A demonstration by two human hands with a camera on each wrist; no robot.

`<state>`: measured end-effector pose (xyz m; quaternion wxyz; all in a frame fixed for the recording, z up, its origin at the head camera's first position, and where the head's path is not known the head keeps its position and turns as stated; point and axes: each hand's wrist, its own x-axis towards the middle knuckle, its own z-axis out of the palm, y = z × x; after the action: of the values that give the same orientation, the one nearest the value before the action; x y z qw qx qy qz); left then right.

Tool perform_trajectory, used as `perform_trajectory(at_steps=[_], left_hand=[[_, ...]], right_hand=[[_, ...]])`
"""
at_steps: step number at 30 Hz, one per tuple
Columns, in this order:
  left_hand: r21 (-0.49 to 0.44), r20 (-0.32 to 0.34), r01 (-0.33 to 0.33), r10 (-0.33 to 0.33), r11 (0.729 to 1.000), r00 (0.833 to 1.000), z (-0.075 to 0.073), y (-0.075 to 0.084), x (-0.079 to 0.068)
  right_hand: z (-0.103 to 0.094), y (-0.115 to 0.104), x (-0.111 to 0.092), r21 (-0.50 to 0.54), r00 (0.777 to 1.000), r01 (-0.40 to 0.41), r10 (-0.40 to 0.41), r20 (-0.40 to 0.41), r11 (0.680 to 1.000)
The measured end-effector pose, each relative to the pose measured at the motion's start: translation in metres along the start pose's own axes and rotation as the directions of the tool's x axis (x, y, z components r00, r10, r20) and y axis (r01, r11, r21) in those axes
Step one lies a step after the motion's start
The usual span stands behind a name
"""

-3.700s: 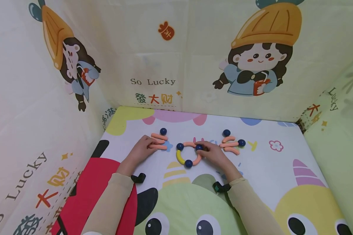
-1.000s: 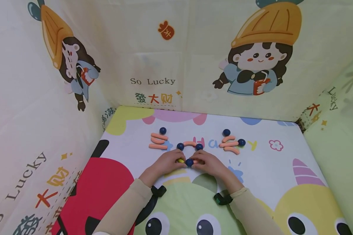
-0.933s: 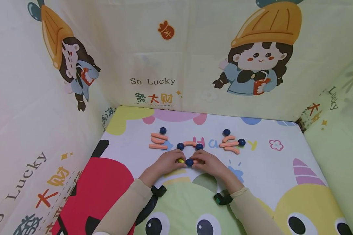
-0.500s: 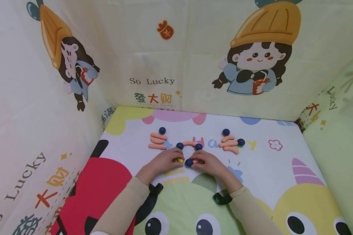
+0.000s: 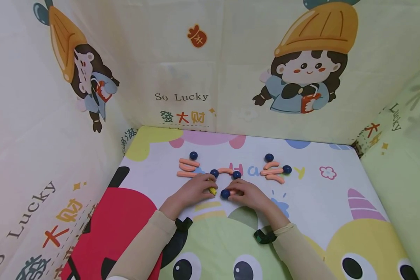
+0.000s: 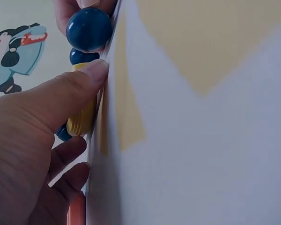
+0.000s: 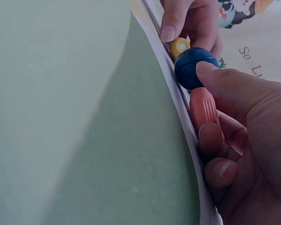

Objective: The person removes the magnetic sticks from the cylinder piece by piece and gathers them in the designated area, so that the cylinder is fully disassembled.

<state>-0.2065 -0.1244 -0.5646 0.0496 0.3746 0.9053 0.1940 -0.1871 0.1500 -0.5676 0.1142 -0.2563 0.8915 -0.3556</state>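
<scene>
My left hand (image 5: 191,190) pinches a short yellow magnetic rod (image 5: 212,191) between thumb and fingers; its end points at a dark blue ball (image 5: 225,193) with a small gap between. In the left wrist view the ribbed side of the yellow rod (image 6: 82,119) shows under the thumb. My right hand (image 5: 249,193) holds a salmon-pink rod (image 7: 204,107), with the thumb touching the blue ball (image 7: 189,70) at that rod's end. Just beyond both hands, a curved pink rod (image 5: 225,170) lies between two blue balls, the left one (image 5: 214,173) and the right one (image 5: 236,175).
Left of the hands lie several pink rods (image 5: 189,162) below a blue ball (image 5: 193,156). To the right are more pink rods (image 5: 272,171) with two blue balls, one at [the top] and one beside them. A printed cloth wall (image 5: 231,77) rises behind the patterned tabletop (image 5: 322,194).
Earlier the rods and balls formed a ring, with my left hand at the left rods. Both hands then came to its near side; the yellow rod has since moved left, off the ball.
</scene>
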Motion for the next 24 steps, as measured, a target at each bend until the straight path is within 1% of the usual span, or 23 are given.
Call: perform_trajectory(at_steps=[3,5,13,24], left_hand=[[0.022,-0.016,-0.026,0.027,0.999,1.000,-0.0001,-0.0012,0.0000],[0.026,-0.013,-0.030,0.030,0.999,0.999,-0.0003,-0.0019,-0.0001],[-0.042,0.027,0.008,-0.007,0.999,1.000,-0.0006,-0.0012,-0.0007],[-0.067,0.013,0.002,-0.001,0.998,1.000,-0.0003,-0.0007,-0.0020]], right_hand=[[-0.0001,0.0009,-0.0002,0.004,1.000,0.000,0.000,-0.002,1.000],[0.0002,0.0017,-0.0001,0.008,1.000,0.000,0.000,-0.001,1.000],[0.0000,0.0023,-0.0003,0.007,1.000,0.018,-0.018,-0.012,1.000],[-0.0007,-0.0001,-0.0007,0.001,0.999,0.042,-0.042,-0.026,0.999]])
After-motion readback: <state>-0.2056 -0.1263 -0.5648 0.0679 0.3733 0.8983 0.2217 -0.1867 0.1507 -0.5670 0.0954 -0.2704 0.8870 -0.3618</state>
